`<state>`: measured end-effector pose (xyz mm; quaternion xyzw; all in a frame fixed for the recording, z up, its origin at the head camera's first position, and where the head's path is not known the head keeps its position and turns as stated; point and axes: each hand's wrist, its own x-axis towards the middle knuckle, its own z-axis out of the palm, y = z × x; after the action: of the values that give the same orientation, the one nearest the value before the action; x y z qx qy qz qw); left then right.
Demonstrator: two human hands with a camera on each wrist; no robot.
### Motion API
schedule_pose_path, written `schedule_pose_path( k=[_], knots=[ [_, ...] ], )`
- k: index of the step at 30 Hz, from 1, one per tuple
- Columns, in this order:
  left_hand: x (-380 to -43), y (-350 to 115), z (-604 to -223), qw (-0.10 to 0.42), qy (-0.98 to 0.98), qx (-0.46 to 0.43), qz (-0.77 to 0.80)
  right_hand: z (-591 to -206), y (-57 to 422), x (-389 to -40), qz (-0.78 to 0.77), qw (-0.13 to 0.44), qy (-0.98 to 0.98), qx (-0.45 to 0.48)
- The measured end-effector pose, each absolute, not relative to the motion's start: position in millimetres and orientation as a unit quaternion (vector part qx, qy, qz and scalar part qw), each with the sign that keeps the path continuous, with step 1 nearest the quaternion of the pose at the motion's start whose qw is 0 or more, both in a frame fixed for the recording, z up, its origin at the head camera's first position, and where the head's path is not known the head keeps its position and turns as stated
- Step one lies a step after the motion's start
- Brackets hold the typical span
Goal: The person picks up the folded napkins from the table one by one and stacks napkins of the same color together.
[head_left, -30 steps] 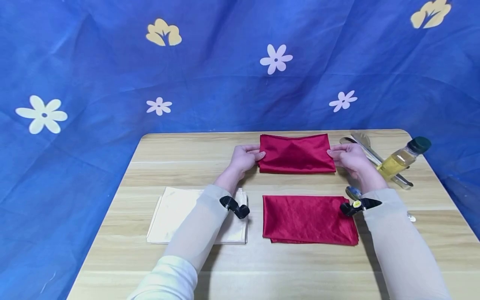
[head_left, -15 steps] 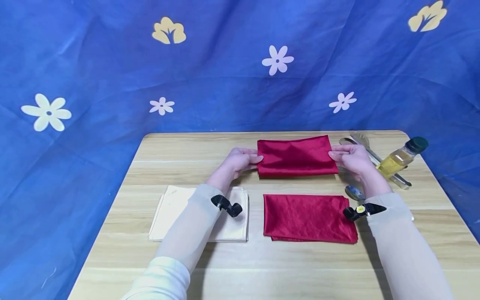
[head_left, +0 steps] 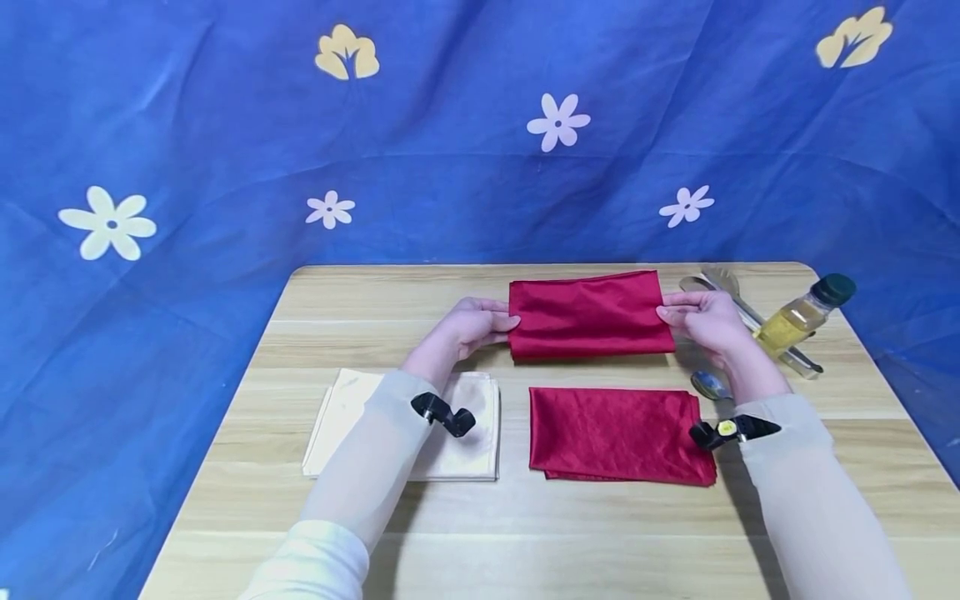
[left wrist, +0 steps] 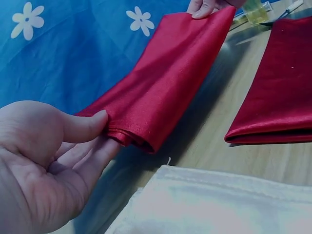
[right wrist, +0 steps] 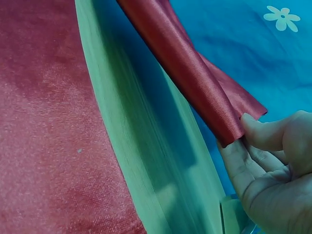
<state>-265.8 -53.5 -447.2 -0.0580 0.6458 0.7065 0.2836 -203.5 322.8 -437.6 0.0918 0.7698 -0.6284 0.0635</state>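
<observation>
Between my two hands a folded red satin cloth is stretched near the table's far edge. My left hand pinches its left end, thumb on top and fingers beneath, as the left wrist view shows with the folded layers at the fingertips. At the opposite end my right hand pinches the cloth the same way; in the right wrist view the cloth's end lies between thumb and fingers. A shadow under the cloth shows it raised off the wood. A second folded red cloth lies flat nearer to me.
A folded white cloth lies under my left forearm. Right of my right hand, a green-capped bottle of yellow liquid leans over metal utensils. A spoon lies beside my right wrist. A blue flowered curtain hangs behind the table.
The held red cloth has shifted slightly left and toward me, and its sagging top edge has straightened. My left hand has moved left with it; both hands keep their pinch.
</observation>
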Motion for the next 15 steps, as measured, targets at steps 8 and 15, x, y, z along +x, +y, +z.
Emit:
schedule_pose_path(
  k=[8,15],
  knots=[
    [-255.2,-55.2,-438.7,0.257,0.669,-0.033,0.697,-431.0,322.1,-194.1,-0.605,0.049,0.791,0.083],
    [-241.1,-58.5,-427.1,0.236,0.686,-0.028,0.688,-426.0,321.9,-184.9,-0.595,0.038,0.799,0.079]
  ],
)
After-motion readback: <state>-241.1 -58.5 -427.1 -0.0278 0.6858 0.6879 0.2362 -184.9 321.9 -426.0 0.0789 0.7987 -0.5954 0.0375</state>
